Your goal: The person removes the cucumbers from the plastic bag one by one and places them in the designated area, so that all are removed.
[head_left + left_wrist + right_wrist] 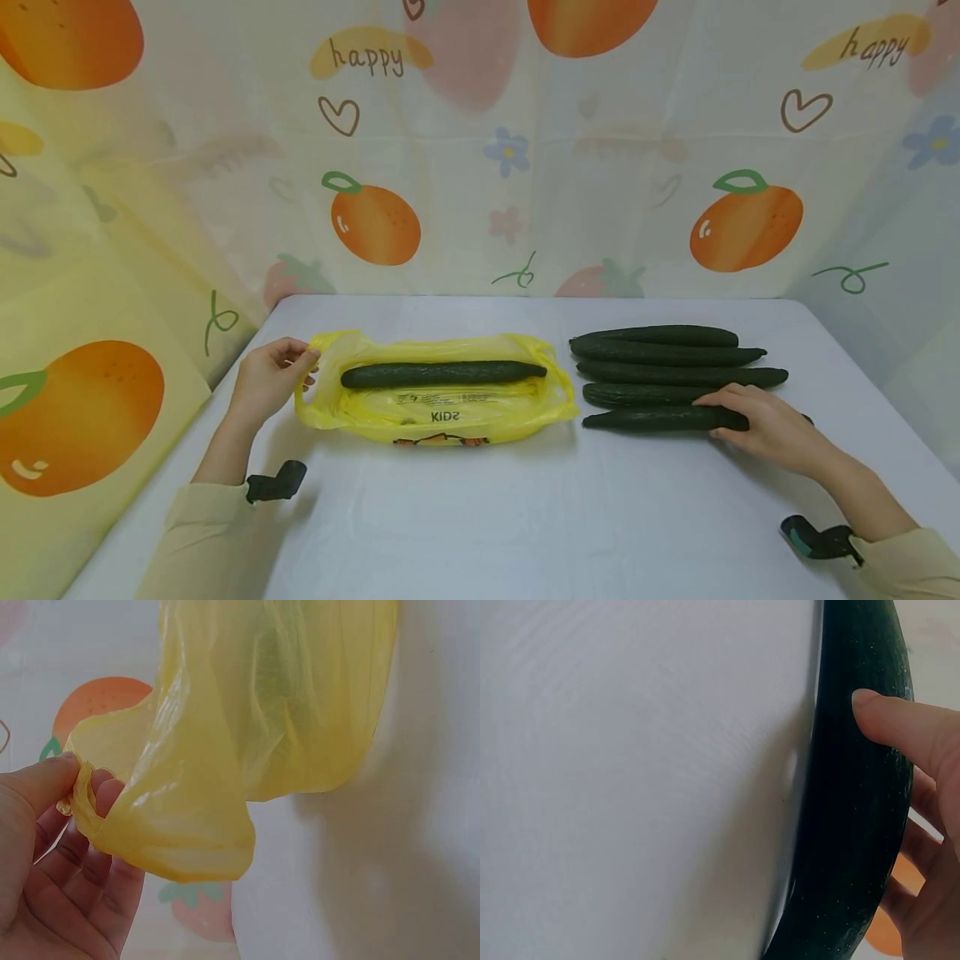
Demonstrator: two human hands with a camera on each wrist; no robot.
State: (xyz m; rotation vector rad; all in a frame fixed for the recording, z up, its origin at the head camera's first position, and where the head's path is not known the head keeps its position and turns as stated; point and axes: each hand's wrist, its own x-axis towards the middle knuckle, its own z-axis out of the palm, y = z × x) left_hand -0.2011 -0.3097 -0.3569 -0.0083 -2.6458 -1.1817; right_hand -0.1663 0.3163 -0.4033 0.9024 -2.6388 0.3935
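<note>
My left hand (272, 377) pinches the handle loop of a yellow plastic bag (442, 429) between thumb and fingers. The bag lies on its side with its mouth spread, and one dark green cucumber (442, 374) rests across it. In the left wrist view the thumb presses the twisted handle (86, 802) against the fingers. Over on the right, my right hand (776, 425) grips the nearest cucumber (652, 419) of a row, thumb on the near side and fingers over the far side. The right wrist view shows that cucumber (847, 825) close up.
Several more cucumbers (675, 375) lie side by side behind the gripped one, on the right of the white table (525, 517). A fruit-print cloth (585, 208) hangs behind the table's back edge and along the left side.
</note>
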